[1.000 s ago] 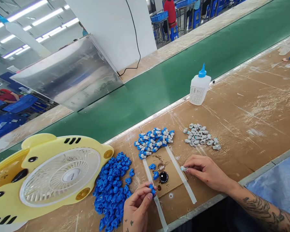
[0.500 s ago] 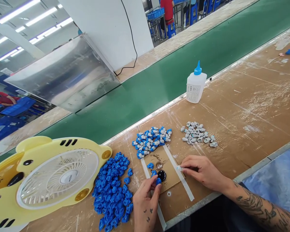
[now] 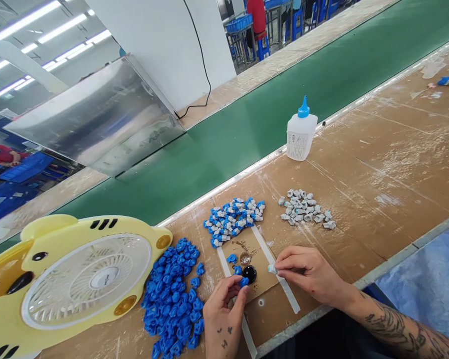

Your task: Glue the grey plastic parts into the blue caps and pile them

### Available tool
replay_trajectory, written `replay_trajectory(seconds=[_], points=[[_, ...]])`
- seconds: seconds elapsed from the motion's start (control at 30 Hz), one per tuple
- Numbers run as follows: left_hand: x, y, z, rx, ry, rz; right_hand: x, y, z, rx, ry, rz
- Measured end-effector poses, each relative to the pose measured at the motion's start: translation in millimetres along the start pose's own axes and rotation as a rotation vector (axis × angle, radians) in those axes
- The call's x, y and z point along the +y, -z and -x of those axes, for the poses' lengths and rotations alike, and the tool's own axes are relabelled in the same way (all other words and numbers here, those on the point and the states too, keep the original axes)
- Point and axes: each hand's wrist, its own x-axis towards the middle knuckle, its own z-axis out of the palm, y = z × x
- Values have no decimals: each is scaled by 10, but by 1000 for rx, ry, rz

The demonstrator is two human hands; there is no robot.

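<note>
Between thumb and fingers my left hand [image 3: 225, 311] pinches a blue piece [image 3: 244, 281], beside a small round black dish [image 3: 249, 273] on a cardboard sheet [image 3: 262, 285]. My right hand [image 3: 310, 273] grips a small grey piece [image 3: 273, 269] over the white tape at the sheet's right side. Two loose blue pieces [image 3: 232, 259] lie left of the dish. Behind the sheet is a pile of joined blue-and-grey pieces [image 3: 234, 219]. Loose grey pieces [image 3: 307, 208] lie to the right of it, and a large heap of blue pieces [image 3: 175, 299] is left of my left hand.
A yellow animal-shaped fan [image 3: 134, 269] lies at the left. A white bottle with a blue nozzle [image 3: 301, 134] stands near the green belt [image 3: 224, 144]. A metal panel [image 3: 97, 114] is beyond the belt. People sit in the background.
My right hand has shifted slightly left and down with the grey piece, nearer my left hand. My left hand still holds the blue piece by the dish. The view has moved slightly.
</note>
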Motion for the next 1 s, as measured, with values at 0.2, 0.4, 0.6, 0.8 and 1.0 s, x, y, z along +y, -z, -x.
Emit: replay_trajectory(seconds=[0.2,0.4,0.6,0.8,1.0], points=[[210,-73,31,38,232,359,-120,-279,-56,112,44,-93],[273,-177,84,73,232,506,-202,-416,-102,86,106,-78],[119,-62,20,-52,212,485,-302,-333,-213,-46,207,-25],[341,18,-14,-66,192,470,-294,-333,-260,-89,242,-21],[517,72,-226,-45,71,356,-274,-342,-448,-96,156,-35]])
